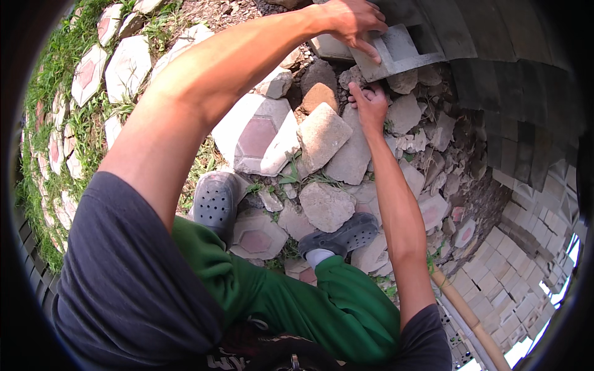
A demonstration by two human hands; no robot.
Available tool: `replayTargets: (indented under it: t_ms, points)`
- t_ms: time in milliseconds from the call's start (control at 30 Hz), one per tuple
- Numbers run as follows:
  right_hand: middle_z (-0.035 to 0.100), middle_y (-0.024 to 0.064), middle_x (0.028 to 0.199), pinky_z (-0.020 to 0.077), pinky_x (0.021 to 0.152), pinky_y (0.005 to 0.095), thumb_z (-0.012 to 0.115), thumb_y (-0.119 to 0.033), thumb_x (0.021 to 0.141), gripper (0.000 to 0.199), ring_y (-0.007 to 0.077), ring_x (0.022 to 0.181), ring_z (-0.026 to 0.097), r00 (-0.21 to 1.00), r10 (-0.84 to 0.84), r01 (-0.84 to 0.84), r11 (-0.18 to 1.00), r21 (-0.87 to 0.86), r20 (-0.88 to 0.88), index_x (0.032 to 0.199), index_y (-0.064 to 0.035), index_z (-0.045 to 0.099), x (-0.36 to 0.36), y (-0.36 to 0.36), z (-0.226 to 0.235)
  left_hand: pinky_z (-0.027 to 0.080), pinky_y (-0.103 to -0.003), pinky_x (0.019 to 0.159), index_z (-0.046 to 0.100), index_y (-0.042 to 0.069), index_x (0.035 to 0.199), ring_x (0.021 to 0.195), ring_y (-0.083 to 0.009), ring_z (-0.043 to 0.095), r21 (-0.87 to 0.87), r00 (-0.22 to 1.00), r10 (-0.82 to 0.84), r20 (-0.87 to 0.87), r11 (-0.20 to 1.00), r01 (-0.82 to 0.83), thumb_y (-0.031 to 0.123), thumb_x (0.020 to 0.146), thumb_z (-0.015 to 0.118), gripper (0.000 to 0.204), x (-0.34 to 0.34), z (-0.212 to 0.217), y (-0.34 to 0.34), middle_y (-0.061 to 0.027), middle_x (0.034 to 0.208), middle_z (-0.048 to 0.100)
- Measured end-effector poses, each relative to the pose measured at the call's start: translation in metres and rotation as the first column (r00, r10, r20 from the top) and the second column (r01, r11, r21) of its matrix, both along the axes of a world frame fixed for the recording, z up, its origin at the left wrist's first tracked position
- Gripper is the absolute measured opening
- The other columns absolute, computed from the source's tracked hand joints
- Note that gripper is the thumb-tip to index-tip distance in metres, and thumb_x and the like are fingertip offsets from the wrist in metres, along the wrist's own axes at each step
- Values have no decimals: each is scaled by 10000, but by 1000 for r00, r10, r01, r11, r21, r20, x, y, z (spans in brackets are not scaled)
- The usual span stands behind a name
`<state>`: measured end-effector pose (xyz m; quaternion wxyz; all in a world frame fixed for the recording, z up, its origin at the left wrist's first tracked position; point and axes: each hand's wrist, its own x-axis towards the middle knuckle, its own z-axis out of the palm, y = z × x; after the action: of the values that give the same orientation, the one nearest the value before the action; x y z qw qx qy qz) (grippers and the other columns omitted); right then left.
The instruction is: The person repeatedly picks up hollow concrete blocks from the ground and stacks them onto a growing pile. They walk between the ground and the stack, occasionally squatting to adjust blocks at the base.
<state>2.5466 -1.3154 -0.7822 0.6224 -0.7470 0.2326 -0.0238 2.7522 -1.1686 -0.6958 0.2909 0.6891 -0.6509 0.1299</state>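
At the top of the head view, a grey hollow concrete block (396, 52) sits tilted over rubble. My left hand (357, 26) grips its left side, with one finger stretched down along the face. Below the block's lower edge is my right hand (370, 106), its fingers curled. Their tips are against a small rough grey stone (352, 76) under the block. Whether anything else is inside those fingers is hidden. An orange-brown stone (320, 98) and a flat pale slab (323, 137) lie to the left of my right hand.
Broken hexagonal pavers (257, 133) and loose stones (327, 205) cover the ground around my grey clogs (215, 201). Grass (46, 136) grows between pavers at left. Stacked blocks (520, 99) rise at right, and a wooden pole (470, 318) lies lower right.
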Motion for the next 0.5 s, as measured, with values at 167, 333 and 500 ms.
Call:
replayTargets:
  t_ms: [167,333,500]
  points:
    - [646,67,689,477,500,225,788,-281,760,473,86,557,594,997,-48,43,996,-84,-61,984,70,564,-1,0,2,489,-433,681,607,40,764,804,-353,595,51,1000,21,-15,999,-20,605,696,676,574,-1,1,0,-152,821,606]
    - [661,84,702,479,480,221,801,-320,741,472,92,517,588,981,-84,61,989,-135,-174,909,62,582,5,8,9,489,-440,689,610,38,766,810,-359,595,49,999,9,-31,999,-7,607,691,677,578,1,-1,1,-157,826,608]
    - [656,100,693,494,489,219,818,-345,720,524,103,524,596,975,-153,140,987,-84,-163,930,60,560,9,17,2,491,-435,692,616,40,761,811,-354,597,50,1000,19,-25,999,-18,610,681,683,580,0,-3,-1,-160,832,611]
